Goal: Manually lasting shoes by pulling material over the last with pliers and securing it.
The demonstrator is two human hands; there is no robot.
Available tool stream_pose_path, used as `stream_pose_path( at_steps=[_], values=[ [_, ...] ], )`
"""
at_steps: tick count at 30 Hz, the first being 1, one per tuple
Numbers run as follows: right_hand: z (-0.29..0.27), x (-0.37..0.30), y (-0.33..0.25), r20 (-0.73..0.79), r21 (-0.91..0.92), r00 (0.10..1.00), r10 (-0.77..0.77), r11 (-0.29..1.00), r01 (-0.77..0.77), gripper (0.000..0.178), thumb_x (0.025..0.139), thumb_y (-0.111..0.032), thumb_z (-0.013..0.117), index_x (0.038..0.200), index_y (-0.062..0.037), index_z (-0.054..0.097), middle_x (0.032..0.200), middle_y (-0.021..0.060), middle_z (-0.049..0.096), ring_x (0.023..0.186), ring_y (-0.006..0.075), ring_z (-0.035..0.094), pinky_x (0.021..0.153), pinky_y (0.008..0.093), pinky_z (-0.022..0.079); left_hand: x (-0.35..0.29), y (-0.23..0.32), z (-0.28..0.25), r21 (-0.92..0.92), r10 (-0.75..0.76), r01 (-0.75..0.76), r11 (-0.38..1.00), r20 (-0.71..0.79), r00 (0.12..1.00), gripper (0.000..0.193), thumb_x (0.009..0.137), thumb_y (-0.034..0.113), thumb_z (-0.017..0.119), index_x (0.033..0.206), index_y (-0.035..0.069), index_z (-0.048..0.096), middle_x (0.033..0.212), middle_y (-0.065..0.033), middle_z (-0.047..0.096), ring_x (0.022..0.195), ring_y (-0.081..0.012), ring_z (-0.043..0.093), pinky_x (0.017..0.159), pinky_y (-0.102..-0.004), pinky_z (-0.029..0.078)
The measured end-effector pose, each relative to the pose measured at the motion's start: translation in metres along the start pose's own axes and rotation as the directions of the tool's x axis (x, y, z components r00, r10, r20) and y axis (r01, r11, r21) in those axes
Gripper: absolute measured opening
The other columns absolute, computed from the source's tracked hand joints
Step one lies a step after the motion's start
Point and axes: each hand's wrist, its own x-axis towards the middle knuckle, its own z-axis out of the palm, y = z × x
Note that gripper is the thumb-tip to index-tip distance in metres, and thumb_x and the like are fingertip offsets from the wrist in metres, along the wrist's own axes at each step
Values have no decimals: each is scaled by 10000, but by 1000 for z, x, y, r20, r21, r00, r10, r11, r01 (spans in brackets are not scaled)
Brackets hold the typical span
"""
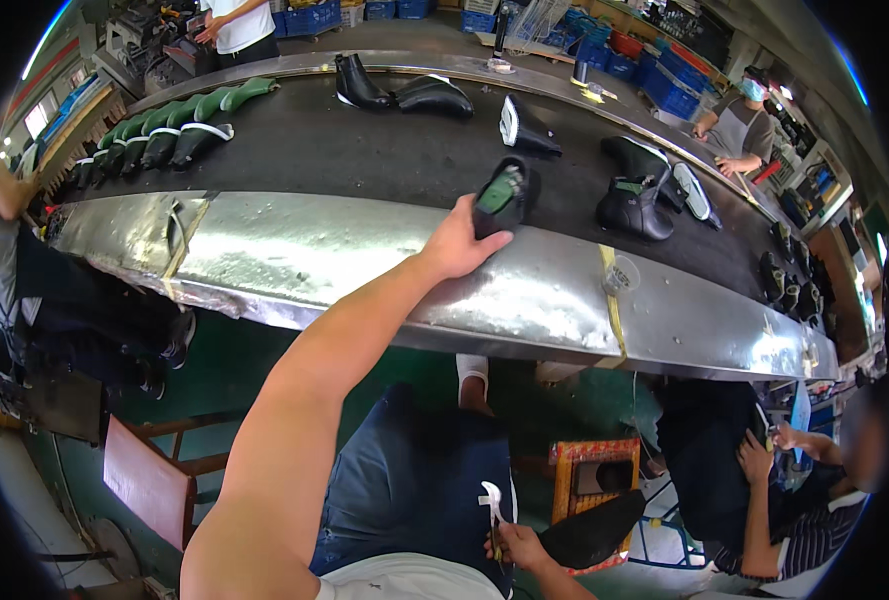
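Observation:
My left hand (459, 240) reaches forward over the metal edge of the conveyor, fingers and thumb closed around a black shoe (504, 200) with a green surface showing in it. Low in the view, in front of my lap, my right hand (516, 546) is wrapped round the handle of a hand tool with a curved, shiny metal head (490, 494). The tool's exact kind is hard to make out. Beyond the held shoe, another black shoe (529, 130) lies with its white side showing. A pair of black boots (364, 85) sits farther back.
Green and black shoes (194, 110) line the dark conveyor belt (294, 150) at left; a black boot (634, 208) stands at right. An orange-edged stool (564, 480) and a dark piece (599, 530) are by my right forearm. Co-workers (754, 120) sit or stand around.

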Motion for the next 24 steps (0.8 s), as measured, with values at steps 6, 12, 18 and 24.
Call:
stream_pose_path(
  at_steps=[6, 12, 18, 24],
  values=[
    [-23, 6, -12, 16, 42, 999, 51, 998, -51, 535, 1094, -434, 384, 1139, 34, 639, 968, 108, 727, 811, 198, 720, 638, 273, 530, 96, -15, 43, 122, -77, 63, 991, 115, 990, 820, 856, 537, 731, 1286, -97, 438, 1130, -306, 671, 1107, -450, 642, 978, -443, 502],
    [-37, 16, -47, 35, 65, 998, 61, 996, -63, 594, 1080, -483, 377, 1130, 51, 634, 967, 147, 733, 804, 240, 731, 588, 275, 521, 133, -42, 45, 246, -128, 27, 969, 404, 906, 910, 823, 563, 768, 1392, -42, 396, 1293, -300, 601, 1232, -409, 583, 1066, -419, 444],
    [-33, 14, -104, 2, 123, 997, 81, 989, -80, 497, 1055, -449, 480, 1059, 2, 689, 844, 94, 723, 665, 170, 652, 565, 286, 482, 172, -71, 11, 341, -235, 2, 940, 645, 727, 750, 775, 46, 583, 1508, 59, 424, 1503, -237, 471, 1403, -370, 443, 1162, -393, 366],
    [-47, 28, -133, 35, 115, 994, 108, 987, -111, 480, 1054, -441, 491, 1044, -7, 695, 819, 99, 725, 642, 175, 654, 550, 284, 475, 227, -157, -13, 541, -80, 98, 835, -57, 995, 473, 874, 100, 573, 1338, 13, 572, 1401, -200, 572, 1306, -353, 538, 1116, -401, 428]
  ],
)
